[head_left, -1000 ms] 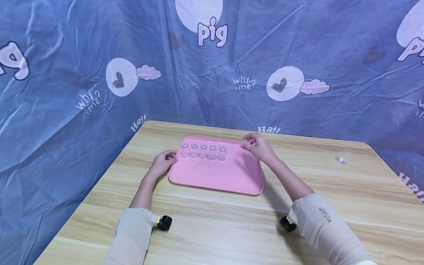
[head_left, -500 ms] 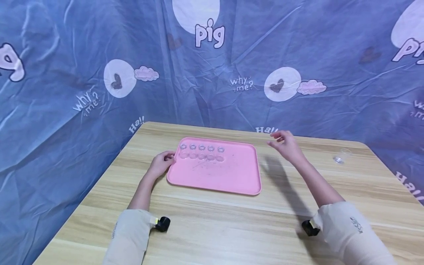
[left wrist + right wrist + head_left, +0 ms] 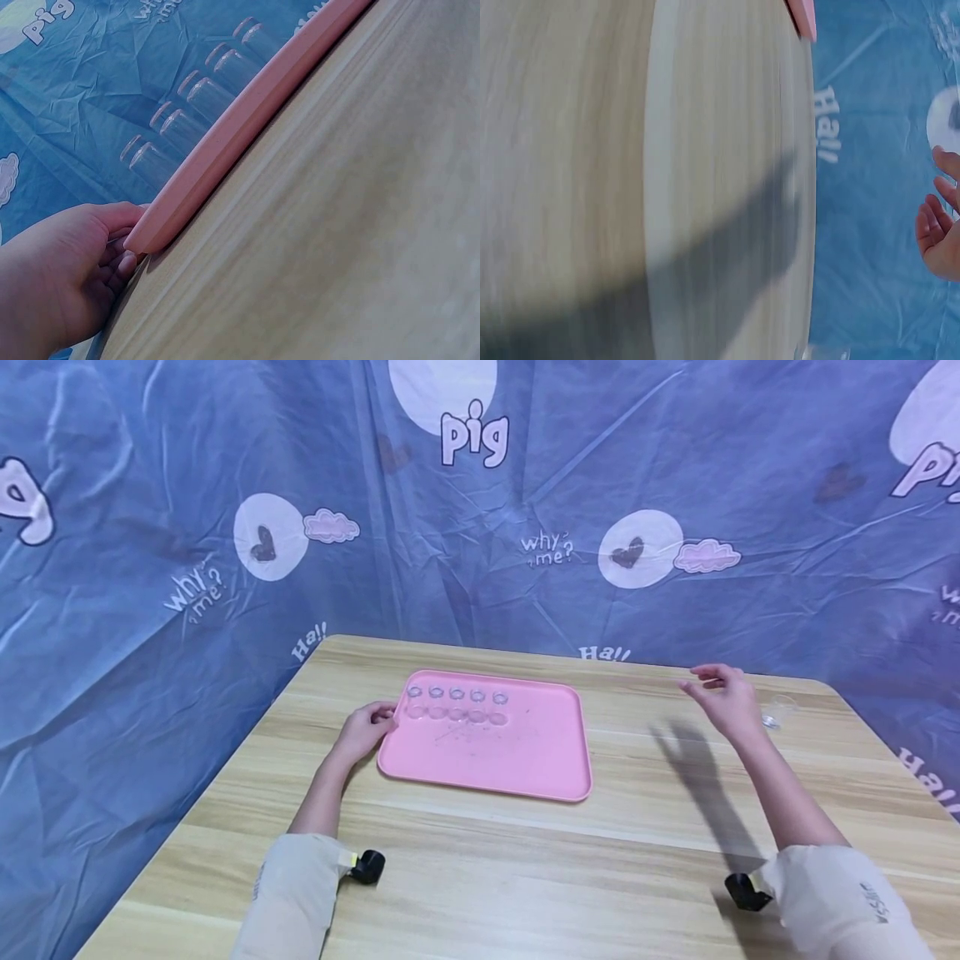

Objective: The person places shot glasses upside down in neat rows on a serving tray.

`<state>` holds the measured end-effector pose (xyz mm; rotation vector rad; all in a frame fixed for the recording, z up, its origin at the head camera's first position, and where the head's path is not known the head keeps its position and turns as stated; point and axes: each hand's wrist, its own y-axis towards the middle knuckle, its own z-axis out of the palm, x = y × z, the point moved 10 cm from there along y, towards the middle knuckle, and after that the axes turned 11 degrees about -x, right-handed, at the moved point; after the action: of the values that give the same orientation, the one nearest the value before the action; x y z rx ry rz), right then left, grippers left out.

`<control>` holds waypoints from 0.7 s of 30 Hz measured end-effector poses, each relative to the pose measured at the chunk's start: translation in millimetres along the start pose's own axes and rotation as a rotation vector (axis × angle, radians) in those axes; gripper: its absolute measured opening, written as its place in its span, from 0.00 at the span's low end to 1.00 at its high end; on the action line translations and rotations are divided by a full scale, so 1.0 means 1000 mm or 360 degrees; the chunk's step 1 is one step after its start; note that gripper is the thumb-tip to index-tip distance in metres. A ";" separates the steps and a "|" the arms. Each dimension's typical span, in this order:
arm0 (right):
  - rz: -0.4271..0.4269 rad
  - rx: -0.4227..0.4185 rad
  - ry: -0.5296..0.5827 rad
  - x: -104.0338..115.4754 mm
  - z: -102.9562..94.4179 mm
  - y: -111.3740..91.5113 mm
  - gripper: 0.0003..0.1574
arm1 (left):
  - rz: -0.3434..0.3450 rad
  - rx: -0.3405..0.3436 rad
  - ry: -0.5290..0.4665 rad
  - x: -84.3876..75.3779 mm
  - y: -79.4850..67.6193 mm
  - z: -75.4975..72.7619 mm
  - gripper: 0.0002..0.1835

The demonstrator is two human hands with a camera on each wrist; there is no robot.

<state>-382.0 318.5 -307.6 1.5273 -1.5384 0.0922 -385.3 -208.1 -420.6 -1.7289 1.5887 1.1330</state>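
A pink tray (image 3: 540,752) lies on the table, and several clear cups (image 3: 457,703) stand upright in a row along its back left part. At the tray's left side my left hand (image 3: 365,729) pinches the rim; the left wrist view shows the thumb against the tray's edge (image 3: 225,154) and the other fingers curled below. My right hand (image 3: 726,703) is in the air right of the tray, fingers loosely bent and apart, holding nothing. Just beyond it another clear cup (image 3: 771,721) stands on the table, partly hidden by the hand.
The wooden table (image 3: 480,877) extends around the tray. A blue printed cloth (image 3: 450,577) hangs behind and to the left of it. Black wrist cameras (image 3: 367,867) are fixed to both sleeves.
My right hand has moved from above the tray's back right corner rightward across the table, close to the lone cup. The left hand has stayed at the tray's rim.
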 end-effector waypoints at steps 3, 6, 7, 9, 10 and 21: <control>0.0071 -0.0056 -0.0035 -0.016 -0.016 0.001 0.26 | -0.0005 0.0002 0.0000 0.000 0.001 0.001 0.21; 0.0153 -0.0107 -0.0053 -0.033 -0.031 0.002 0.27 | -0.0007 0.0003 -0.0011 0.002 0.002 0.001 0.21; 0.0181 -0.0121 -0.0061 -0.039 -0.035 0.002 0.27 | -0.0009 0.0003 -0.0017 0.002 0.003 0.001 0.21; 0.0252 -0.0148 -0.0072 -0.051 -0.042 0.002 0.27 | -0.0011 0.0004 -0.0023 0.003 0.003 0.002 0.21; 0.0296 -0.0161 -0.0073 -0.058 -0.045 0.002 0.26 | -0.0011 0.0005 -0.0023 0.004 0.003 0.002 0.21; 0.0585 -0.0278 -0.0272 -0.112 -0.072 0.001 0.31 | 0.0003 -0.0001 -0.0017 0.002 0.002 0.001 0.21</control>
<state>-367.2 448.0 -337.7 1.1271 -1.8996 0.0364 -387.7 -208.6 -422.3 -1.7194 1.5840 1.1423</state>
